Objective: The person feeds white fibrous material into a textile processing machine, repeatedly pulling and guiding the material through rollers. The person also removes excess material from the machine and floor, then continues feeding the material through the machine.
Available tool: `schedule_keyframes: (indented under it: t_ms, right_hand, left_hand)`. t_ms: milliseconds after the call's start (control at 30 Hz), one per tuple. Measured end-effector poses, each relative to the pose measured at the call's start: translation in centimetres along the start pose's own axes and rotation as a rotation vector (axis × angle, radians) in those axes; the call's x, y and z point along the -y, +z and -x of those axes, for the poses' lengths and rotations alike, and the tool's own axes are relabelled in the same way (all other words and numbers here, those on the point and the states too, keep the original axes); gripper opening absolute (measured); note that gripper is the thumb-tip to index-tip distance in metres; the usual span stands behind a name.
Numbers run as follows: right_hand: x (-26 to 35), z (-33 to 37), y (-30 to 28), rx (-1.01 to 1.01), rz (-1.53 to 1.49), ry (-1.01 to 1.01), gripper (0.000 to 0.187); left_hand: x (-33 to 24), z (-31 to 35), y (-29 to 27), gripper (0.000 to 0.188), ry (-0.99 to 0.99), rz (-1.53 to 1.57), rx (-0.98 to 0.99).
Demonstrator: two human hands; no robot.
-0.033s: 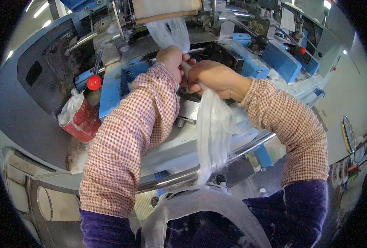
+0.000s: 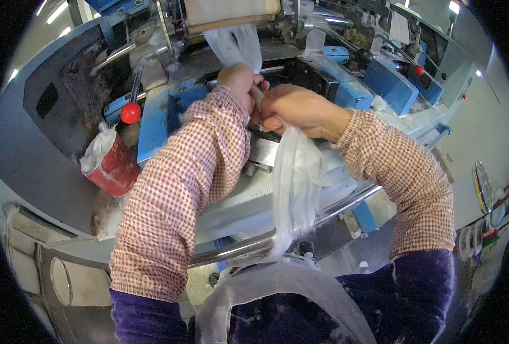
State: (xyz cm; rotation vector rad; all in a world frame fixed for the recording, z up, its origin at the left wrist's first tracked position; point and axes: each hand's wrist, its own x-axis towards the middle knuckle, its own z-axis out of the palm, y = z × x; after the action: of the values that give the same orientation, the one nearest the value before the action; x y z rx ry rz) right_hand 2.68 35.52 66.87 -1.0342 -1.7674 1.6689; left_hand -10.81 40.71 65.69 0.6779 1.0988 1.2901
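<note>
A wide white fibre web (image 2: 237,45) comes down from under a pale roller on the machine and narrows toward my hands. My left hand (image 2: 238,85) is closed around the web where it gathers, its fingertips meeting the other hand. Beside it, my right hand (image 2: 303,110) is closed in a fist on the same fibre. Below that fist a loose white sliver (image 2: 296,178) hangs over the machine's front edge toward my apron. Between the hands the fibre is bunched, and the fingers partly hide it.
At left stands a red can (image 2: 116,172) stuffed with white fibre waste, below a red-knobbed lever (image 2: 130,113). Blue metal blocks (image 2: 391,86) flank the middle of the machine. A chrome rail (image 2: 346,205) crosses its front. Another black-knobbed lever (image 2: 364,55) sits at upper right.
</note>
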Motion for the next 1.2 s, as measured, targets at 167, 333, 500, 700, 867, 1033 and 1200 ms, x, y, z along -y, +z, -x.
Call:
schedule_keyframes:
  t_ms: [167, 333, 500, 700, 867, 1033, 1200]
  right_hand:
    - [3.0, 3.8, -1.1, 0.464, 0.575, -0.224, 0.027]
    - [8.1, 6.6, -3.0, 0.231, 0.237, -0.608, 0.029]
    - [11.9, 6.1, -3.4, -0.085, -0.306, -0.955, 0.013]
    - [10.3, 4.4, 1.3, -0.067, -0.332, -1.045, 0.014]
    - [3.0, 10.3, 0.7, -0.163, 0.893, -0.989, 0.053]
    - [-4.9, 14.9, 0.0, -0.095, 0.846, -0.724, 0.043]
    - [-12.2, 20.8, -2.6, 0.382, 0.349, -0.25, 0.031]
  left_hand:
    - [0.3, -2.5, 0.1, 0.017, 0.128, 0.047, -0.139]
    - [1.1, 2.8, -1.2, 0.043, 0.133, -0.202, 0.215]
    - [2.6, 13.5, -1.4, 0.059, 0.121, 0.065, 0.175]
    - [2.7, 17.0, 1.7, 0.036, 0.458, 0.153, 0.459]
    - [3.1, 16.5, 0.1, 0.022, 0.331, 0.279, 0.512]
    - [5.6, 18.7, -1.9, 0.023, -0.075, -0.247, 0.678]
    - [1.3, 20.9, -4.9, 0.046, 0.381, -1.118, 0.841]
